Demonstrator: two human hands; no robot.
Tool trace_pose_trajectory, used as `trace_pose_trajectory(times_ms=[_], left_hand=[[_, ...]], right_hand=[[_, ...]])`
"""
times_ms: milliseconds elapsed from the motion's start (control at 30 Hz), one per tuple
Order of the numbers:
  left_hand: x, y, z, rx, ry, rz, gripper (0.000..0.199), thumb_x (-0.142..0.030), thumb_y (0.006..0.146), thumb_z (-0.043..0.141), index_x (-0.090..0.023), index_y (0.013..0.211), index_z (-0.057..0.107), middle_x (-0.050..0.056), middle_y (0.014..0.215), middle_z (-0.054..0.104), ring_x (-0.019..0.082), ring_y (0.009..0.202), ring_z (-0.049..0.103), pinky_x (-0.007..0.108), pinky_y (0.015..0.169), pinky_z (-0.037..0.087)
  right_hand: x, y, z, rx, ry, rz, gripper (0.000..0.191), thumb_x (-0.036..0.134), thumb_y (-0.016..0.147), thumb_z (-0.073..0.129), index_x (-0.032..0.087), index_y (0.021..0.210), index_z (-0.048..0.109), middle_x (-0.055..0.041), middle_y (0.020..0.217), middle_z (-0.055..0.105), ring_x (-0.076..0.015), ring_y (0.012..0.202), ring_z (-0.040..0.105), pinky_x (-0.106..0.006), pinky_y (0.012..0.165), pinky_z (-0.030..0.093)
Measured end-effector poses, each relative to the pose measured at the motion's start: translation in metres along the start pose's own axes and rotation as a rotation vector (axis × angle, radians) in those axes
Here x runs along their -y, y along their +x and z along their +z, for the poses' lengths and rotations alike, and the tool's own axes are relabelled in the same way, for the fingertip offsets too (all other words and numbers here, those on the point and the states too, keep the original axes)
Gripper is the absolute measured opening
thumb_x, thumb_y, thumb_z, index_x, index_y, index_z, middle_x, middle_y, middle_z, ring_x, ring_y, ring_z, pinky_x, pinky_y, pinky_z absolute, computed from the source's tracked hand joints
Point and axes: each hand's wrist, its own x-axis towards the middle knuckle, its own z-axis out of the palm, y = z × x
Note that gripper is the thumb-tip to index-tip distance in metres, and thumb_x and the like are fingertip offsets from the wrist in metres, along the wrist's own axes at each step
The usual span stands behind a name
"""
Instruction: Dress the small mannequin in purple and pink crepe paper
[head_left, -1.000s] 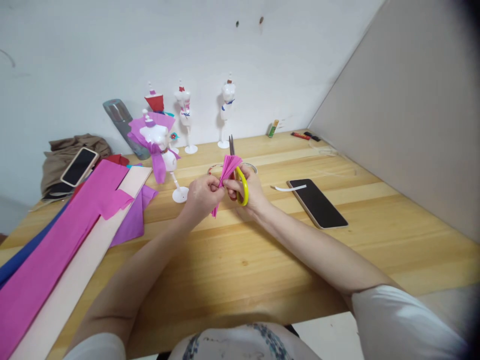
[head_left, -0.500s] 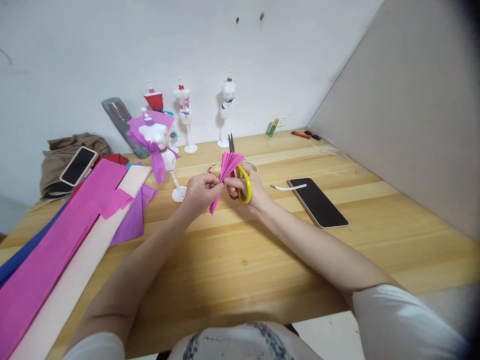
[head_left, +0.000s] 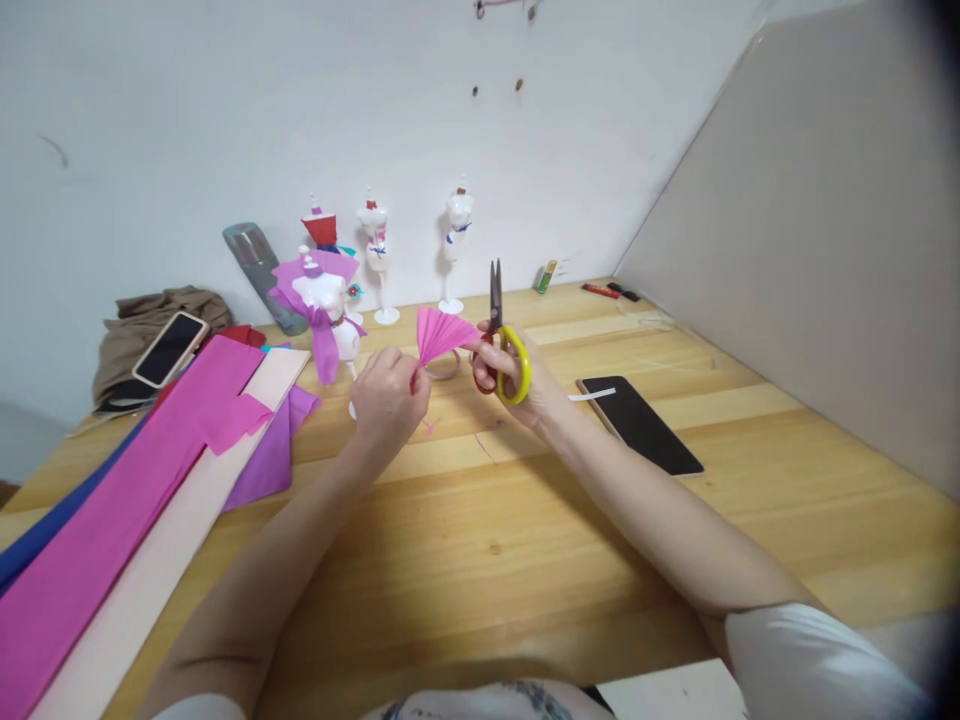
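A pleated pink crepe paper fan is pinched at its narrow end by my left hand. Its pleats spread up and to the right, and the pinched end is mostly hidden by my fingers. My right hand grips scissors with yellow and red handles, the blades pointing up and slightly apart. One finger of that hand reaches the fan's right edge. A roll of tape lies on the table behind the fan. Small pink scraps are on the wood below.
Small white dress forms stand along the wall, a purple-draped one nearest my left hand. Layered crepe paper sheets cover the left side. A black phone with a white strip across it lies right; another phone rests on brown cloth.
My hands have moved apart. The scissors have shifted right, away from the paper, and the fan has opened wider and turned, its pleats facing more to the right. The view has tilted up slightly.
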Motion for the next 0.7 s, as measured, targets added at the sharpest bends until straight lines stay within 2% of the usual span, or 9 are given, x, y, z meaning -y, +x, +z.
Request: trace_pose_trajectory(times_ms=[133, 233, 367, 467, 633, 700], left_hand=[[0.001, -0.001, -0.001, -0.049, 0.031, 0.086, 0.024, -0.014, 0.087, 0.054, -0.020, 0.063, 0.055, 0.005, 0.069, 0.055, 0.019, 0.071, 0.052, 0.033, 0.064, 0.032], [0.002, 0.000, -0.001, -0.068, 0.037, 0.108, 0.025, -0.013, 0.087, 0.054, -0.021, 0.063, 0.054, 0.004, 0.068, 0.053, 0.019, 0.071, 0.052, 0.033, 0.064, 0.032], [0.002, 0.001, -0.002, -0.055, 0.049, 0.099, 0.026, -0.014, 0.089, 0.053, -0.020, 0.064, 0.056, 0.004, 0.069, 0.054, 0.019, 0.070, 0.052, 0.033, 0.064, 0.033], [0.003, 0.002, -0.005, -0.033, 0.041, 0.099, 0.028, -0.015, 0.092, 0.051, -0.020, 0.066, 0.058, 0.005, 0.070, 0.056, 0.019, 0.072, 0.053, 0.033, 0.065, 0.034], [0.003, 0.006, -0.012, -0.009, 0.025, 0.096, 0.027, -0.015, 0.091, 0.054, -0.020, 0.065, 0.057, 0.005, 0.071, 0.057, 0.019, 0.073, 0.054, 0.033, 0.065, 0.034], [0.002, 0.008, -0.016, 0.021, -0.024, 0.053, 0.026, -0.016, 0.088, 0.055, -0.020, 0.062, 0.056, 0.004, 0.070, 0.056, 0.019, 0.073, 0.053, 0.033, 0.064, 0.033]], right_hand=[[0.014, 0.005, -0.011, 0.017, -0.103, -0.048, 0.066, 0.061, 0.063, 0.087, 0.025, 0.104, 0.050, 0.0064, 0.069, 0.060, -0.0088, 0.048, 0.051, -0.022, 0.042, 0.033], [0.024, 0.008, -0.023, 0.070, -0.230, -0.109, 0.063, 0.069, 0.067, 0.079, 0.025, 0.103, 0.053, 0.0013, 0.081, 0.065, -0.0096, 0.053, 0.050, -0.025, 0.046, 0.036], [0.038, 0.008, -0.038, 0.212, -0.509, -0.127, 0.057, 0.065, 0.073, 0.077, 0.026, 0.110, 0.061, -0.0015, 0.090, 0.064, -0.0157, 0.073, 0.057, -0.029, 0.063, 0.048], [0.046, 0.006, -0.043, 0.299, -0.652, -0.112, 0.054, 0.064, 0.077, 0.075, 0.025, 0.114, 0.065, -0.0027, 0.092, 0.062, -0.0184, 0.080, 0.059, -0.034, 0.076, 0.052], [0.052, 0.003, -0.041, 0.351, -0.699, -0.074, 0.063, 0.067, 0.077, 0.073, 0.021, 0.120, 0.066, -0.0093, 0.108, 0.066, -0.0267, 0.102, 0.064, -0.043, 0.093, 0.052], [0.049, 0.003, -0.040, 0.339, -0.682, -0.068, 0.064, 0.067, 0.077, 0.074, 0.021, 0.121, 0.066, -0.0103, 0.112, 0.067, -0.0265, 0.102, 0.065, -0.043, 0.093, 0.052]])
